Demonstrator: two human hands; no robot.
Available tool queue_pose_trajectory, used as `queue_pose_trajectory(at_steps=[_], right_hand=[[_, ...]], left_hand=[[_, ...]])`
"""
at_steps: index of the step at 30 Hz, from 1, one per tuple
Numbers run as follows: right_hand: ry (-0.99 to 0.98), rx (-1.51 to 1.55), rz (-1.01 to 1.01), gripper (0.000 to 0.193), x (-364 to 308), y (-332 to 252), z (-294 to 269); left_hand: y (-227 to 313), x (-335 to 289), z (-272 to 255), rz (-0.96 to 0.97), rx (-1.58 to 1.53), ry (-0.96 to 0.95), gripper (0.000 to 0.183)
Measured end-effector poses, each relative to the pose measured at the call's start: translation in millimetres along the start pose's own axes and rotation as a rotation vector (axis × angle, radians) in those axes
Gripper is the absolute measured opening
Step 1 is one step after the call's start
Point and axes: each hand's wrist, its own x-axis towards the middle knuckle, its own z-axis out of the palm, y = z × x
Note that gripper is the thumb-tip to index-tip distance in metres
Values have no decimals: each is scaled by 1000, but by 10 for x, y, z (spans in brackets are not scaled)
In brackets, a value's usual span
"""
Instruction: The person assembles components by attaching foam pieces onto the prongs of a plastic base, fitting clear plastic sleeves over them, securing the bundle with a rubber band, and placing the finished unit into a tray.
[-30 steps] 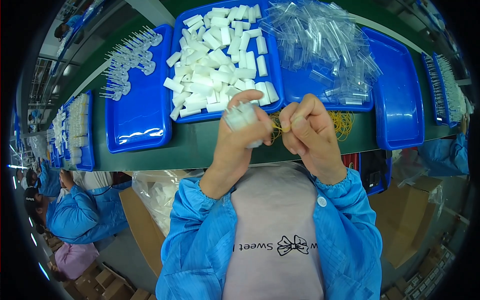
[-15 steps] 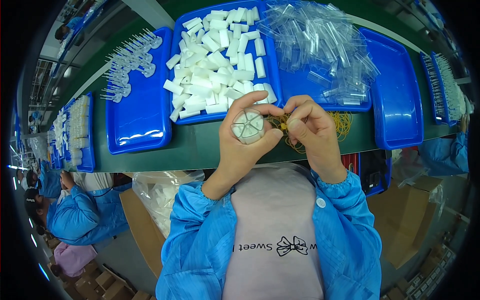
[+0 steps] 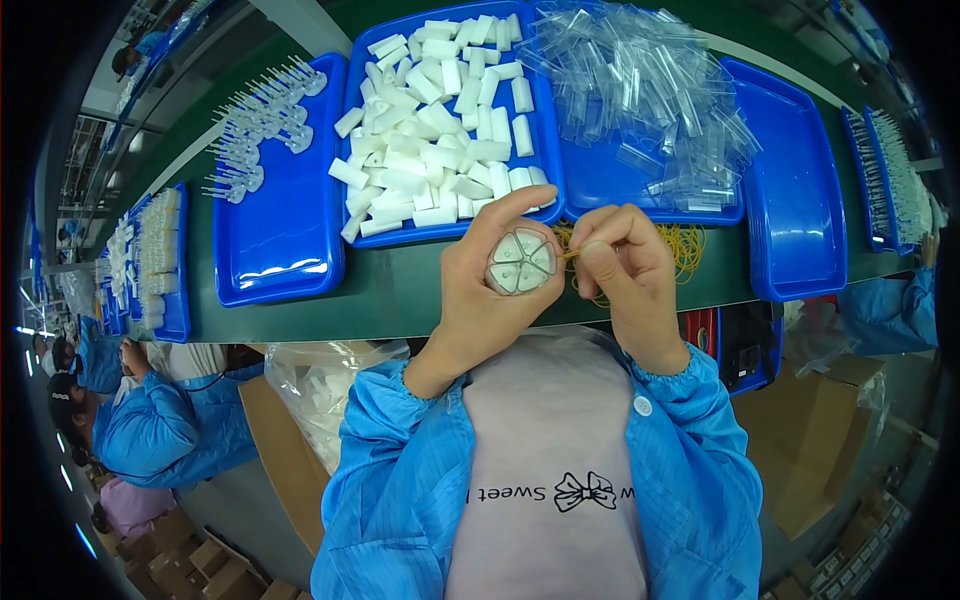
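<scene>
My left hand [image 3: 478, 300] grips a round bundle of white plastic pieces [image 3: 520, 262], its end facing the camera. My right hand [image 3: 622, 270] pinches a yellow rubber band [image 3: 572, 254] stretched against the bundle's right side. Both hands hover over the green table's front edge [image 3: 390, 295], just in front of a blue tray [image 3: 545, 215] heaped with loose white plastic pieces [image 3: 440, 120]. A pile of yellow rubber bands [image 3: 688, 245] lies on the table behind my right hand.
A blue tray [image 3: 280, 250] at left holds small clear parts with pins. Clear plastic sleeves [image 3: 650, 90] fill another tray at back right, beside a bare blue tray [image 3: 795, 200]. A co-worker in a blue coat [image 3: 150, 430] sits at left. Cardboard boxes [image 3: 810, 460] stand below right.
My left hand has turned the bundle so its end faces the camera. My right hand has drawn a rubber band against its side.
</scene>
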Motion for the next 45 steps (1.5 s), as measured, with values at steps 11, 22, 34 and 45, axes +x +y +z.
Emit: queue_pose_trajectory(at_steps=[11,22,34,45], right_hand=[[-85,31,74,11,-107,10,59],[-28,-385,-115,5,-46,-19,-38],[-34,298,186,14,-112,-170,11],[-562,-108,312,22,-39,-279,-217]], left_hand=[[127,31,-129,-416,-522,96,62],[111,-85,-87,96,20,-6,63],[95,-24,-156,-299,-410,-70,67],[131,-64,-221,-879,-1210,-241,81]])
